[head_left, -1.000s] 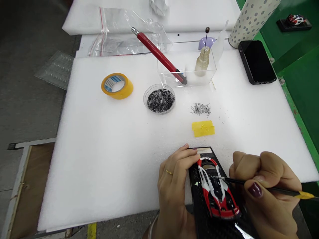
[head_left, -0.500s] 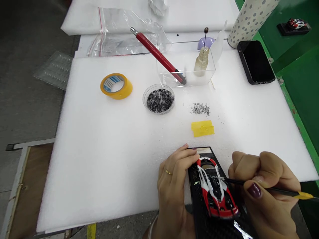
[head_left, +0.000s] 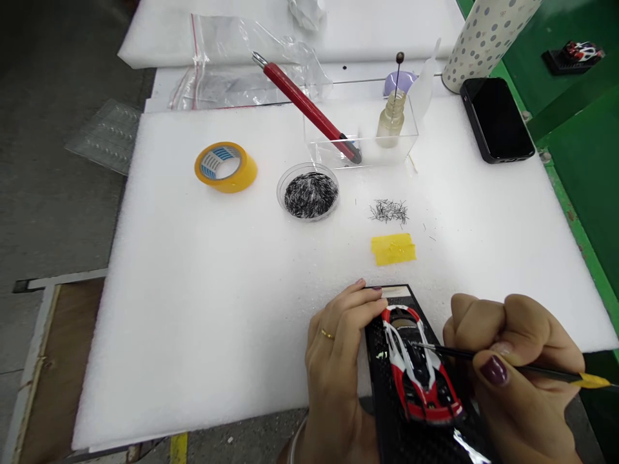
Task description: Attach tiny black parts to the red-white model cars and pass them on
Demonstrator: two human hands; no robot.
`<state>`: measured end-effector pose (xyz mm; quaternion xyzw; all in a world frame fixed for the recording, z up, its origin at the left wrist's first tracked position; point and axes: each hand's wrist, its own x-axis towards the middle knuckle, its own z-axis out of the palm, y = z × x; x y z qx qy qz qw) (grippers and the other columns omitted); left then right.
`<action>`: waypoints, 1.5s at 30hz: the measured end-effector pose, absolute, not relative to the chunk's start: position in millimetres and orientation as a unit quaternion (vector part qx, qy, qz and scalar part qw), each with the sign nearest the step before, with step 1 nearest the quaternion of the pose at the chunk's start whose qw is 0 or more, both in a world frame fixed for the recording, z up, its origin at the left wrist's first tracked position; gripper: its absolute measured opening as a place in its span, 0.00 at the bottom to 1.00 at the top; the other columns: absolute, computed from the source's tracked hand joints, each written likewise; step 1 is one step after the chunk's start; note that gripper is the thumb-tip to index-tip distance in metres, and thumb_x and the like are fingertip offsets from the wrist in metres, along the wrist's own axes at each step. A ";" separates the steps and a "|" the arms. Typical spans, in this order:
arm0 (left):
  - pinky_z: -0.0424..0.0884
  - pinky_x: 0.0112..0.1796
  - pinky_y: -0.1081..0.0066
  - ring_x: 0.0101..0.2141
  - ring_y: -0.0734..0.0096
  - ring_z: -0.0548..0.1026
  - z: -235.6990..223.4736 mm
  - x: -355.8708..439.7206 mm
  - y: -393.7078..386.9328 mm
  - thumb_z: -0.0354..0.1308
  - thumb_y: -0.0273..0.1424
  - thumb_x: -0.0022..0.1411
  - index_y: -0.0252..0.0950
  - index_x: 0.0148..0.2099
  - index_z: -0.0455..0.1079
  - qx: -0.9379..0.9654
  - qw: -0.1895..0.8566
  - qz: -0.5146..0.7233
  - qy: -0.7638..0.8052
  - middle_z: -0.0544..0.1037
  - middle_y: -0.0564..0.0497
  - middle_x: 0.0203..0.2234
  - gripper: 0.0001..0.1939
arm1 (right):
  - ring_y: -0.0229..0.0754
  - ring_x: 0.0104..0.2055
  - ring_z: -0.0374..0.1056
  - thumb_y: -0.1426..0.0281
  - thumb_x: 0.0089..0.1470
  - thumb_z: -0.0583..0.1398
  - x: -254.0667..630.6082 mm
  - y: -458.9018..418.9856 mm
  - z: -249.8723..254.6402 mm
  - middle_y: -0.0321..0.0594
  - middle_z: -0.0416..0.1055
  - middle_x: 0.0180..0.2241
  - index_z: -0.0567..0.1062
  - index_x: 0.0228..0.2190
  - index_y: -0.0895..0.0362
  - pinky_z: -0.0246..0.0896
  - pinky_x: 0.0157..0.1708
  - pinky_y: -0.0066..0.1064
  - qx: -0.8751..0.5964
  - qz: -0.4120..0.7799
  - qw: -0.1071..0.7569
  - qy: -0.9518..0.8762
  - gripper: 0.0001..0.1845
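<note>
My left hand (head_left: 336, 351) is closed around the left side of a black display base (head_left: 387, 412), its fingers along the edge near the top. On the base sits a red, white and black model race car (head_left: 409, 374). Between thumb and fingers, my right hand (head_left: 522, 361) pinches a thin black-handled paintbrush (head_left: 454, 351) with yellow tape near its rear end. The brush's fine tip meets the middle of the car's top; whether it touches is too small to tell. A yellow tape patch (head_left: 393, 249) and a pile of short black strands (head_left: 389, 211) lie beyond the base.
A clear round dish (head_left: 311, 193) of black strands and a yellow tape roll (head_left: 225, 167) stand farther left. Behind are a clear box (head_left: 329, 151) with a red pen-like tool (head_left: 304, 106) and a small glass bottle (head_left: 391, 119). A phone (head_left: 497, 121) lies right.
</note>
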<state>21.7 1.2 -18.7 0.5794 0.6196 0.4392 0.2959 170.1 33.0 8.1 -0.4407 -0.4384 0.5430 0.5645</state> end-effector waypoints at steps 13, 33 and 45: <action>0.70 0.60 0.53 0.62 0.55 0.73 -22.1 14.1 0.4 0.53 0.40 0.73 0.44 0.58 0.71 0.604 0.308 0.429 0.597 0.80 0.50 0.55 0.16 | 0.36 0.27 0.61 0.75 0.61 0.64 184.6 35.3 3.0 0.34 0.66 0.24 0.70 0.34 0.53 0.55 0.26 0.31 -0.358 0.604 0.577 -0.418 0.08; 0.67 0.58 0.54 0.57 0.49 0.70 -14.0 28.0 -3.4 0.57 0.67 0.53 0.38 0.59 0.65 0.683 0.232 0.406 0.560 0.72 0.42 0.55 0.45 | 0.38 0.26 0.67 0.65 0.69 0.59 219.0 27.7 1.1 0.37 0.74 0.26 0.81 0.41 0.52 0.63 0.26 0.31 -0.490 0.435 0.588 -0.475 0.10; 0.60 0.58 0.48 0.57 0.41 0.66 -27.6 100.9 -15.1 0.62 0.52 0.54 0.32 0.55 0.64 0.657 0.034 0.380 0.650 0.67 0.34 0.55 0.36 | 0.39 0.38 0.76 0.67 0.58 0.68 248.0 -7.7 13.6 0.35 0.80 0.40 0.66 0.33 0.50 0.71 0.37 0.26 -0.604 0.360 0.352 -0.618 0.13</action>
